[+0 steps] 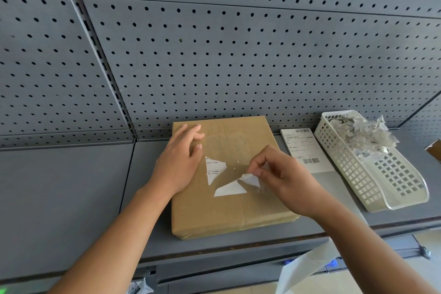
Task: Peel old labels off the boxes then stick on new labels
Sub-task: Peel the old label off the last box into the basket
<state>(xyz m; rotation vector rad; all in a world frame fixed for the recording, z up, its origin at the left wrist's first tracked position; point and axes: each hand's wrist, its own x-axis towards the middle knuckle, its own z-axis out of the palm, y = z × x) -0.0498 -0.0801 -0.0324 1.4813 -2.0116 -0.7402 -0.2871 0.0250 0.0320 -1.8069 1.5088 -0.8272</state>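
A flat brown cardboard box (229, 212) lies on the grey shelf. Torn white scraps of the old label cling to its top: one piece (214, 169) by my left hand, another (230, 190) lower down. My left hand (180, 162) rests flat on the box's left side with its fingers straight. My right hand (279, 174) pinches a lifted corner of the lower scrap (250, 178) between thumb and fingertips. A fresh white label sheet with barcodes (304, 150) lies on the shelf just right of the box.
A white plastic basket (391, 188) holding several crumpled label scraps stands at the right. The grey shelf (71, 198) runs left and right, backed by a pegboard wall (214, 43). A brown box corner (435, 150) shows at the far right edge. White paper hangs below the shelf front.
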